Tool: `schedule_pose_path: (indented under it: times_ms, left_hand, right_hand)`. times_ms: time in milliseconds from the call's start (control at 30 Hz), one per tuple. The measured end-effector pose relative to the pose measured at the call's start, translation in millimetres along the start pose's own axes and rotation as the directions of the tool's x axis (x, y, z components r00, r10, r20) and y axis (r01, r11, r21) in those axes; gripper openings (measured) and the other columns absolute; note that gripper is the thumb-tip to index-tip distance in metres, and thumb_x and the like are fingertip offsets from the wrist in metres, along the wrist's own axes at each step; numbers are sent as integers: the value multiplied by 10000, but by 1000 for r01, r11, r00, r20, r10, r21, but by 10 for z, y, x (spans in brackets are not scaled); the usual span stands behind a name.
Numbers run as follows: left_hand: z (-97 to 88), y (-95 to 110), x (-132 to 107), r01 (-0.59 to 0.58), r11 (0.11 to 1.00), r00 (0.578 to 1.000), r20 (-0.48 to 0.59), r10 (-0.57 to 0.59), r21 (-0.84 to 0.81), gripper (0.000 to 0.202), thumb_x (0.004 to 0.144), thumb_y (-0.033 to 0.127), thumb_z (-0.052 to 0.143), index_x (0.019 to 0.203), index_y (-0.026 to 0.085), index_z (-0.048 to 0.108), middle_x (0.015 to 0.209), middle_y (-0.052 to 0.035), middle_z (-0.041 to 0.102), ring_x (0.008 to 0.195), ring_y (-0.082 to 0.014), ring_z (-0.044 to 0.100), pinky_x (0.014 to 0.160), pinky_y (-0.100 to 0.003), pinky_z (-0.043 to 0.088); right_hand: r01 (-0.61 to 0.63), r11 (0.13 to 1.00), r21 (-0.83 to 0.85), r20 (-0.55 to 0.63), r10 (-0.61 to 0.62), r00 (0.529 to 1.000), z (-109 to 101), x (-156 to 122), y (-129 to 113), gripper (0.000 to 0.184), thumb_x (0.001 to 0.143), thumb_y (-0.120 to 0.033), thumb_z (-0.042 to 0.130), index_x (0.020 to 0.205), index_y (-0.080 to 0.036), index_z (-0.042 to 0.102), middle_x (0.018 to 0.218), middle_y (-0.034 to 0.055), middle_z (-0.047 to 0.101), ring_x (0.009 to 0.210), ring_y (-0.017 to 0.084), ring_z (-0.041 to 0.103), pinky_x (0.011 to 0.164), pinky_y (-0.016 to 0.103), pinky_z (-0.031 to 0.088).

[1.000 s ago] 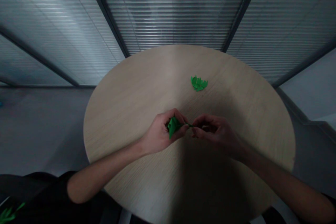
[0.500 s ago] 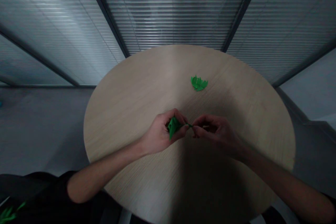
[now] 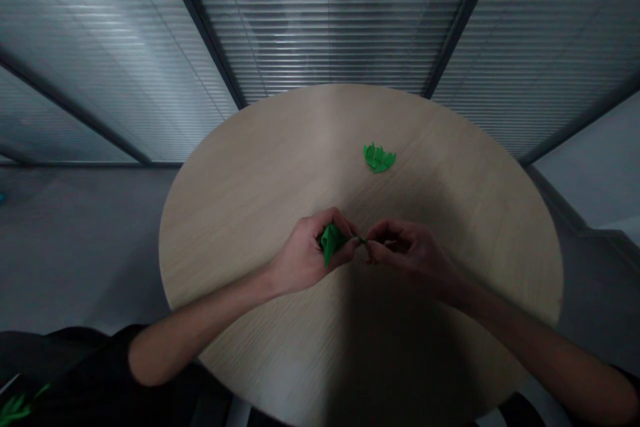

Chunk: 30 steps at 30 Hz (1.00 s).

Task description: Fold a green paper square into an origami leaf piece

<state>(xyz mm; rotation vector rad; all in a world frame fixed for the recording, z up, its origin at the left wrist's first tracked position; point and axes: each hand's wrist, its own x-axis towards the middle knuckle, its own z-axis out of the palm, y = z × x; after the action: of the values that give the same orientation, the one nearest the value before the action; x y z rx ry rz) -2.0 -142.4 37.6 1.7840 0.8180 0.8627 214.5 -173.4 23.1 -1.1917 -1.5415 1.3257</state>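
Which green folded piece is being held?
The pointed green piece gripped in the left hand, tip reaching the right hand; another green piece lies on the wooden table.

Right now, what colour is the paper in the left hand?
The paper is bright green, best in the head view.

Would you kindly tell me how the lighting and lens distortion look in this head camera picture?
In the head view, a broad shadow darkens the near half of the round wooden table top; the slatted blinds lean outward toward the edges, a wide-angle distortion; the right hand sits dimmer than the left hand.
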Motion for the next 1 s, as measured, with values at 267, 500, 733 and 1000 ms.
schedule_pose_path:
  times_ms: [267, 500, 733, 1000]
  left_hand:
    - [-5, 0, -9, 5, 999, 1000, 2, -5, 32, 166, 898, 255, 712, 847, 153, 592, 863, -70, 723, 659, -108, 563, 575, -225, 440]
    - [12, -51, -9, 16, 1000, 1000, 15, -16, 16, 173, 893, 274, 722, 865, 155, 598, 849, -67, 722, 650, -115, 573, 568, -227, 450]
    - [-9, 6, -6, 1, 1000, 1000, 17, -1, 27, 151, 908, 263, 704, 873, 158, 601, 837, -49, 714, 663, -109, 575, 592, -223, 460]
    - [-15, 12, -3, 6, 1000, 1000, -3, -6, 19, 143, 896, 263, 710, 886, 158, 614, 853, -54, 715, 679, -115, 599, 598, -226, 464]
  right_hand:
    - [31, 999, -45, 8, -30, 1000, 8, -4, -50, 141, 878, -327, 718, 883, -186, 712, 780, 22, 716, 686, 147, 671, 605, 251, 526]
    - [28, 998, -62, -9, -28, 1000, 25, 6, -30, 201, 891, -382, 739, 856, -184, 723, 742, 14, 709, 661, 143, 652, 583, 247, 503]
    - [5, 1000, -11, 5, -5, 1000, -2, 5, -32, 241, 916, -415, 731, 856, -181, 724, 723, 20, 708, 647, 140, 645, 586, 249, 485]
    - [-7, 1000, 3, 8, 7, 1000, -14, 7, -50, 256, 914, -431, 725, 861, -182, 703, 725, 18, 695, 640, 144, 663, 577, 248, 508]
